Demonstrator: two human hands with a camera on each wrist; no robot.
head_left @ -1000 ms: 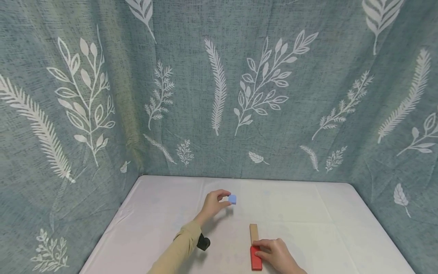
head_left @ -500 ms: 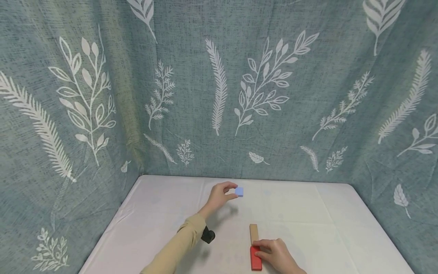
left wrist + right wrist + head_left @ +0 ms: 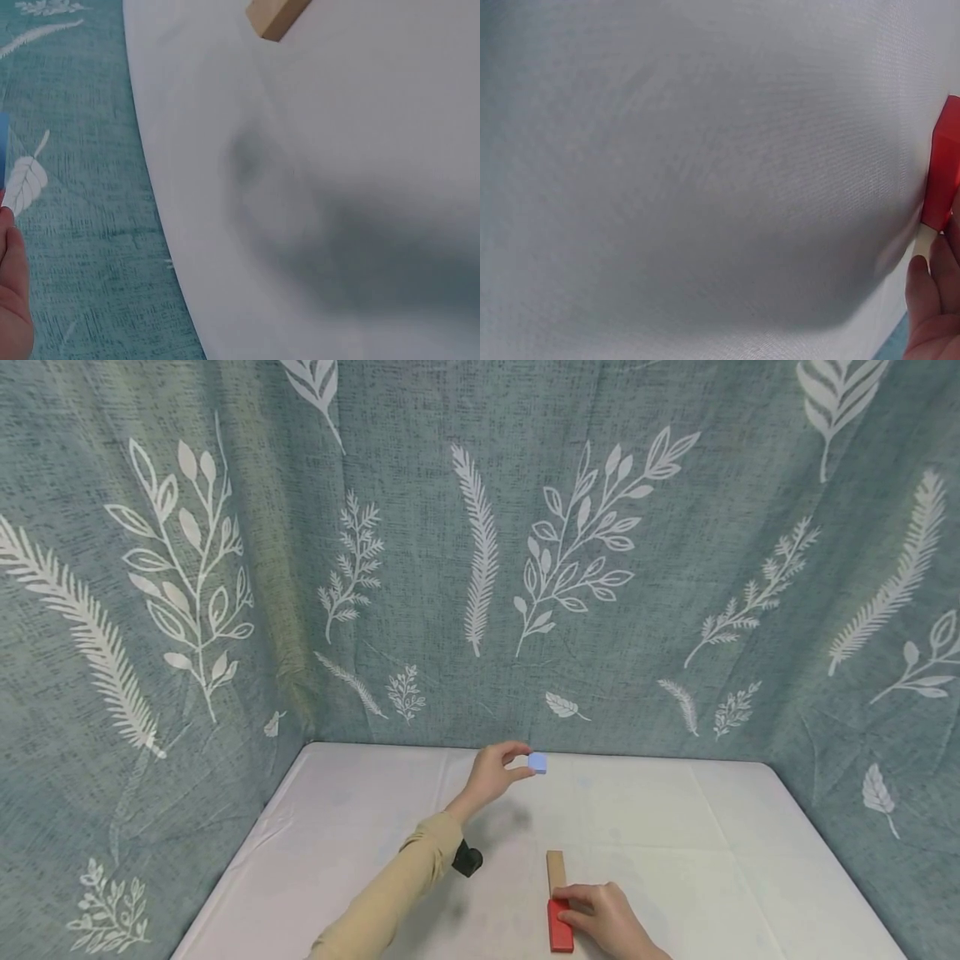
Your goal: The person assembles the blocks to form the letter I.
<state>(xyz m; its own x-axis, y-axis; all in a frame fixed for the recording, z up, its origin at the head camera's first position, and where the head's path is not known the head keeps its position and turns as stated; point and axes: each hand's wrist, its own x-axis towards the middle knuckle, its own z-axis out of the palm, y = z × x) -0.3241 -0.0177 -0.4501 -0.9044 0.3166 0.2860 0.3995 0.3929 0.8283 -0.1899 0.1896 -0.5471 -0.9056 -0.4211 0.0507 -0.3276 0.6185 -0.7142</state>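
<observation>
My left hand (image 3: 491, 772) pinches a small light blue block (image 3: 537, 763) between thumb and fingers, raised over the far part of the table. Only a sliver of that blue block (image 3: 3, 146) and the edge of the left hand (image 3: 12, 300) show in the left wrist view. Near the front, my right hand (image 3: 609, 917) holds a red block (image 3: 560, 935) that lies on the table, fingers at its far end. A plain wooden block (image 3: 556, 870) lies end to end with it, pointing away from me. The right wrist view catches the red block (image 3: 943, 176) at its right edge.
A white cloth covers the table (image 3: 675, 835). Behind and at both sides hangs a green-blue curtain (image 3: 420, 568) with white leaf prints. A black wrist camera (image 3: 468, 861) sits under the left forearm, whose sleeve (image 3: 390, 893) is tan.
My left hand has carried the light blue block up, away from me and a little to the right. The right hand, red block and wooden block have stayed in place.
</observation>
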